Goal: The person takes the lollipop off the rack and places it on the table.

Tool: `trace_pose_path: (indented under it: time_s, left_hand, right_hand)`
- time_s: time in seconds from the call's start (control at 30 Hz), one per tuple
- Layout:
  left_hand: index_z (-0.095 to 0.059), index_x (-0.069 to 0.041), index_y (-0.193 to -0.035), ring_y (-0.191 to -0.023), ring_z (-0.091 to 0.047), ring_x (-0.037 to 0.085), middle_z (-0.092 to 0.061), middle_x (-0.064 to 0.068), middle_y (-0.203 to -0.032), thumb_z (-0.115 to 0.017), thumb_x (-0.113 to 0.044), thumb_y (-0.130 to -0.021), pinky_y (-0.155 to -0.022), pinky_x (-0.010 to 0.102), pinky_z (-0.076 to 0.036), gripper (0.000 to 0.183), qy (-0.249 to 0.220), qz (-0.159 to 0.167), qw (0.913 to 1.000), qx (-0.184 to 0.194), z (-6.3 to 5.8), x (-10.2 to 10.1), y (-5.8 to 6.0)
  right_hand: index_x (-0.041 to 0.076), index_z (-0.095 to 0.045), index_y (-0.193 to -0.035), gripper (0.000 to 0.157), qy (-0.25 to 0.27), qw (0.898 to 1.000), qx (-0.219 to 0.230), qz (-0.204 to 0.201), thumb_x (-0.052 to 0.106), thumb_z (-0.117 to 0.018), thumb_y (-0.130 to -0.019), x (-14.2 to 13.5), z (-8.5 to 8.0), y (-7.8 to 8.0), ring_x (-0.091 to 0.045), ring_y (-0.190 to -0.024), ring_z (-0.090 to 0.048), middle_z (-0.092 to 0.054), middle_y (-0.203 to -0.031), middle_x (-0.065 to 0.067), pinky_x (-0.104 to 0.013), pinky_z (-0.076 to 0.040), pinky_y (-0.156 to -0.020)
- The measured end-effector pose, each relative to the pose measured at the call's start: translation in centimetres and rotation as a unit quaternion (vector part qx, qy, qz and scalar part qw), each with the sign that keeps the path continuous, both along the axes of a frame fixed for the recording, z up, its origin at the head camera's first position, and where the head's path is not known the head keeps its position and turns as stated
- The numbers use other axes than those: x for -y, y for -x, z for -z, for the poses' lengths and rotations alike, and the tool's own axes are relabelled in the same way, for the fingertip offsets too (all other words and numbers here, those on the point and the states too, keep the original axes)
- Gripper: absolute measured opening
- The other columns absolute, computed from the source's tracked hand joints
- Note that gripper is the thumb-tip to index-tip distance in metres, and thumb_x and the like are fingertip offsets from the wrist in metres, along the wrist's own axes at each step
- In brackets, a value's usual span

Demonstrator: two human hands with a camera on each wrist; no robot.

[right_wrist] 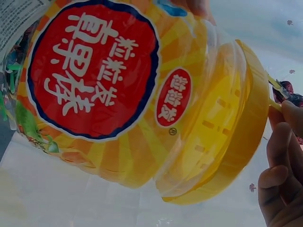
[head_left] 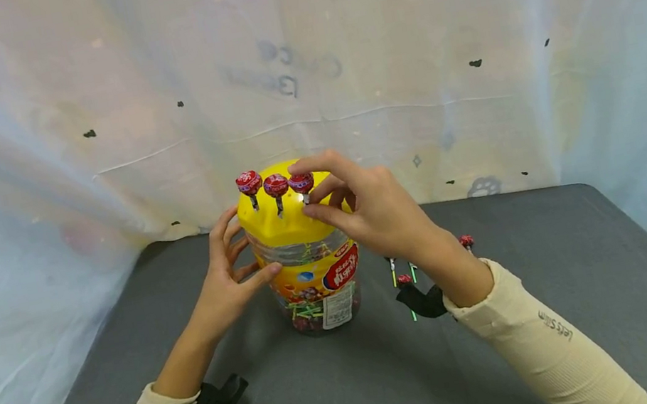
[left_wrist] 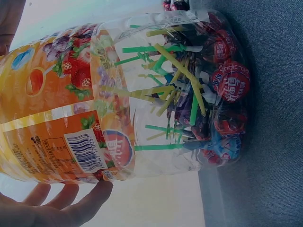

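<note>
A clear plastic candy jar (head_left: 294, 276) with an orange-yellow label stands upright on the table, with lollipops inside it (left_wrist: 232, 80). Its yellow lid (head_left: 295, 225) has small slots, seen in the right wrist view, and three red-wrapped lollipops stand heads up in a row on it. My left hand (head_left: 225, 270) grips the jar's left side, thumb in front and fingers around the back. At the row's right end, my right hand (head_left: 365, 202) pinches a lollipop (head_left: 301, 183) by its head and stick; the stick meets the lid near the fingertips.
Several loose lollipops (head_left: 404, 280) with green and yellow sticks lie on the grey table (head_left: 358, 398) to the jar's right, partly hidden by the right forearm. Black straps hang from both wrists. A pale plastic curtain (head_left: 367, 42) encloses the table behind and at the sides.
</note>
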State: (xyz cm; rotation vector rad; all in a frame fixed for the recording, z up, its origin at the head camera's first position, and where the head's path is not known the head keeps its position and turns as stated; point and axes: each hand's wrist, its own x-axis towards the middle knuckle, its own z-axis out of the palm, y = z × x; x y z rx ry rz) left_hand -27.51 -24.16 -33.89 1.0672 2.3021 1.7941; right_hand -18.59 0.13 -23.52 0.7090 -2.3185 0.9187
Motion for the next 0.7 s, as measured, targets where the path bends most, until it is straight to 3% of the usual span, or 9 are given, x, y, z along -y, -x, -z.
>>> trace_pose_path:
  time_s: [0.27,0.7]
  left_hand:
    - [-0.004,-0.042,-0.156,-0.147,-0.029,0.038,-0.021,0.007,-0.160,-0.070,-0.006,-0.092,-0.105,0.069,-0.040,0.099,-0.005,0.001,1.0000,0.003,-0.05,0.06,-0.10]
    - [-0.005,-0.041,-0.156,-0.147,-0.030,0.037,-0.022,0.007,-0.159,-0.070,-0.004,-0.091,-0.105,0.069,-0.040,0.099,-0.012,0.007,0.9999,0.006,-0.12,0.00,-0.19]
  right_hand:
    - [0.016,-0.053,-0.134,0.047,0.005,1.000,-0.019,0.002,0.013,-0.073,-0.091,0.15,0.17,0.09,-0.011,-0.085,-0.072,-0.076,-0.104,-0.006,-0.024,-0.057,-0.067]
    - [0.016,-0.054,-0.132,0.047,0.018,0.999,-0.037,0.003,0.013,-0.074,-0.090,0.33,0.38,0.03,-0.009,-0.073,-0.066,-0.076,-0.098,-0.006,-0.022,-0.056,-0.066]
